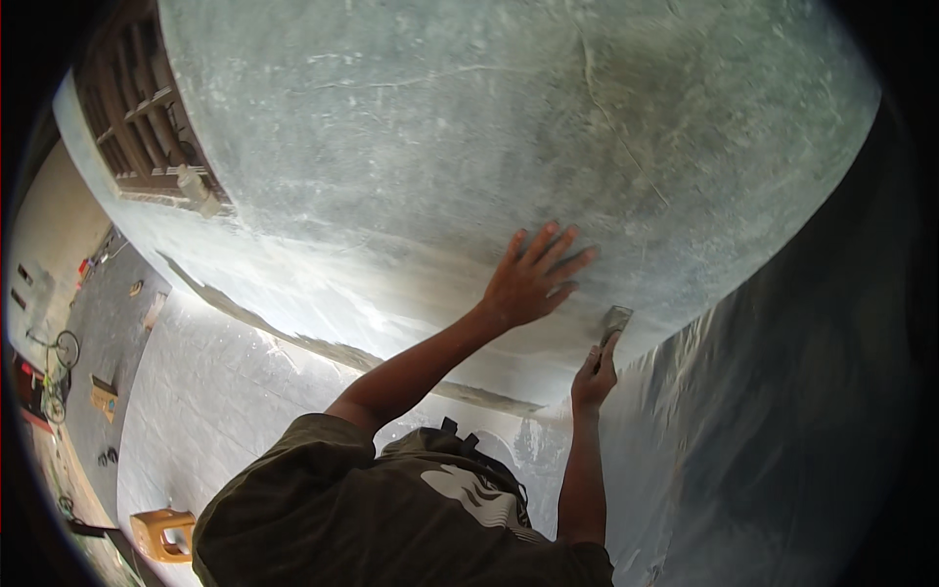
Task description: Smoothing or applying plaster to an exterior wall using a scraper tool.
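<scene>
Left hand: we are pressing our left hand (533, 279) flat against the plastered wall (469, 127), fingers spread apart and holding nothing, only bracing.
Right hand: our right hand (595, 377) is closed around the handle of a putty knife (615, 320), the thumb lying up along it.
Putty knife: its blade is sticking up out of the right hand and meeting the wall just below and to the right of the left hand's fingertips, at the lower edge of the greyer patch.
Wall: it is filling the space above both hands, smoother and paler toward the left hand's wrist, mottled and streaked beyond the fingertips.
Window grille: a wooden grille (147, 117) is sitting well away to the upper left of the left hand.
Below us: a yellow stool (161, 533) and a bicycle (54, 377) are standing far down on the ground, well off to the left of our elbow.
Doing it well: we judge that the blade should be kept at a shallow angle with even pressure, and drawn in overlapping strokes.
Balance: we are leaning on the left palm, so we judge it wise to keep that hand on dry, finished surface.
Cannot tell: whether any filler is on the blade.
</scene>
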Demonstrator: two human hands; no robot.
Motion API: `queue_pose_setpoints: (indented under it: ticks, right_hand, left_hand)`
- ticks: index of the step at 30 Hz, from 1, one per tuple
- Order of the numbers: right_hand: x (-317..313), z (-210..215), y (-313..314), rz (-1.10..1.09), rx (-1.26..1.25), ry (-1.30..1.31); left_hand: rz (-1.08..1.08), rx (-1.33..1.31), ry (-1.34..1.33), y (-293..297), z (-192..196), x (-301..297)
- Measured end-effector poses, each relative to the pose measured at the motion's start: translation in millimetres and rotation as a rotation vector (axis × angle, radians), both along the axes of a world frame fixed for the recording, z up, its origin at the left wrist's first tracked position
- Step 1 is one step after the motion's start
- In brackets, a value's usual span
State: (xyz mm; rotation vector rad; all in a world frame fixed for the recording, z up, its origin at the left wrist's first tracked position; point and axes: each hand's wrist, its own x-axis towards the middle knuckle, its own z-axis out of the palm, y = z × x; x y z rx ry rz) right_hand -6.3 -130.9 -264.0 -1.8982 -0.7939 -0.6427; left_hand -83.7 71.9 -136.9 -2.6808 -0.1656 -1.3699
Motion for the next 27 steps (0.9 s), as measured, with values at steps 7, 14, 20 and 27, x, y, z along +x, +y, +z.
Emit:
queue_pose_setpoints:
  ticks: [7,14,20,27]
  right_hand:
    - [-0.4,91.6,18.3,0.027,0.18,0.013]
    - [5.1,54.8,11.2,0.145,0.071,0.066]
    - [19.0,139.7,9.6,0.197,0.13,-0.167]
    - [13.2,75.4,-6.8,0.252,0.03,-0.102]
  left_hand:
    - [-0.051,-0.005,0.042,-11.6,22.5,0.7]
    - [0.063,-0.077,-0.02,-27.0,18.3,16.4]
    - [0.129,-0.123,-0.111,-46.7,15.5,31.1]
    - [0.147,-0.136,-0.112,-46.0,18.7,18.2]
